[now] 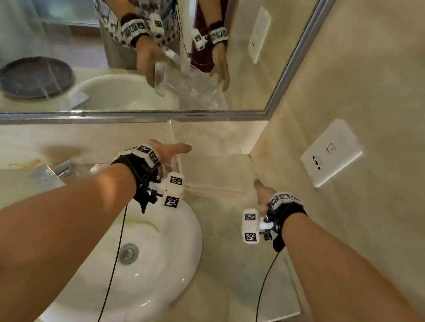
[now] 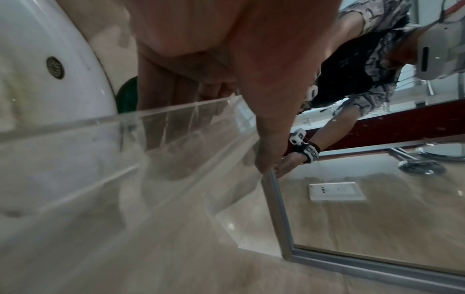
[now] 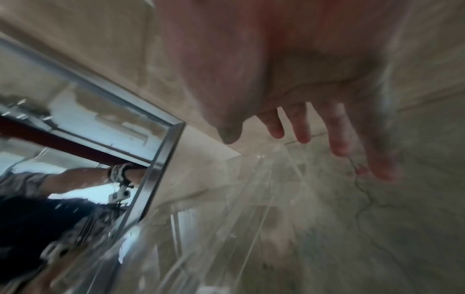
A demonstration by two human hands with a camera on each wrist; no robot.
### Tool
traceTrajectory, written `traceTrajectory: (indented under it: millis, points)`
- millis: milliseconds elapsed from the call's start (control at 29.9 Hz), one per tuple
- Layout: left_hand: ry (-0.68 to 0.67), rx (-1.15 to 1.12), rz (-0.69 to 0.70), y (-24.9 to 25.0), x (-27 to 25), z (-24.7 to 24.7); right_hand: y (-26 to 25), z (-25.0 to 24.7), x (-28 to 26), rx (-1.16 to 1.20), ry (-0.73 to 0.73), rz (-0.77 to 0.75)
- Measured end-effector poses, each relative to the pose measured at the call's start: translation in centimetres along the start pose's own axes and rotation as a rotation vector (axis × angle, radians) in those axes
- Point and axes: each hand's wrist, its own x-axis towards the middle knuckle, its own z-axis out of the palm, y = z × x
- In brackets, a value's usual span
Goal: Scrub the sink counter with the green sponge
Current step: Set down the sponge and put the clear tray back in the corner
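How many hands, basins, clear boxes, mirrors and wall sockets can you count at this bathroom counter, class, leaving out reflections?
Hands: 2 (left hand, right hand)
White basin: 1
Clear acrylic box: 1
Mirror: 1
Wall socket: 1
Total: 6

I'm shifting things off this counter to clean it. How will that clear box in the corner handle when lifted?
The clear box looks like rigid acrylic with straight, thick walls, so probably stiff. Its glossy faces may be slippery. It seems wide enough that both hands flank it, left hand and right hand.
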Motion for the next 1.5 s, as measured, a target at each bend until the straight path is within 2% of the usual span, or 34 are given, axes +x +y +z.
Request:
traceTrajectory:
  millis: [100,201,301,401,502,568,836,936,1037,1204,1304,1371,1404,1471,1505]
  points:
    - [-0.054,0.016,-0.003,-0.5,0.9,1.0,0.1,0.3,1.1,0.207,-0.114,0.13]
    - [-0.087,-0.035,-0.028,-1.4,2.7,2.5,0.2,0.3,3.4,0.346,-0.113,0.152]
    - [-0.093,-0.046,-0.041,-1.6,4.3,3.8,2.0,0.4,7.0,0.365,-0.07,0.148]
    - [-0.17,-0.032,-0.056,-1.5,5.0,4.9,3.1,0.7,8.1,0.241,-0.004,0.171]
    - [-0.193,0.014,-0.083,-1.5,6.7,6.2,2.6,0.5,6.9,0.036,0.036,0.128]
    - [-0.184,0.048,-0.096,-1.2,7.0,6.8,2.4,0.4,6.6,-0.022,0.039,0.135]
    - [-0.176,0.085,-0.122,-0.7,9.0,8.7,2.6,0.1,8.4,-0.138,0.103,0.141]
    - [-0.195,0.07,-0.129,-0.4,9.7,8.9,2.0,-0.1,8.2,-0.236,0.05,0.132]
    - [-0.194,0.069,-0.14,-0.4,10.4,8.7,1.3,-0.1,7.9,-0.236,0.064,0.058]
    - [-0.197,0.051,-0.15,-0.2,11.0,8.4,0.7,0.2,7.4,-0.383,0.334,0.03]
    - [-0.199,0.068,-0.154,-0.4,11.0,8.0,1.1,0.1,7.1,-0.453,0.413,-0.009]
    - [-0.203,0.067,-0.163,-0.7,11.1,8.1,1.8,0.3,7.1,-0.373,0.359,0.021]
    - [-0.203,0.054,-0.157,-0.8,11.2,8.3,2.5,0.6,7.7,-0.224,0.303,0.047]
    - [-0.196,0.049,-0.146,-0.8,11.2,8.6,3.0,1.1,9.0,0.036,0.149,0.204]
    - [-0.189,0.052,-0.136,-0.6,11.1,8.7,2.8,1.2,9.3,0.277,0.113,0.265]
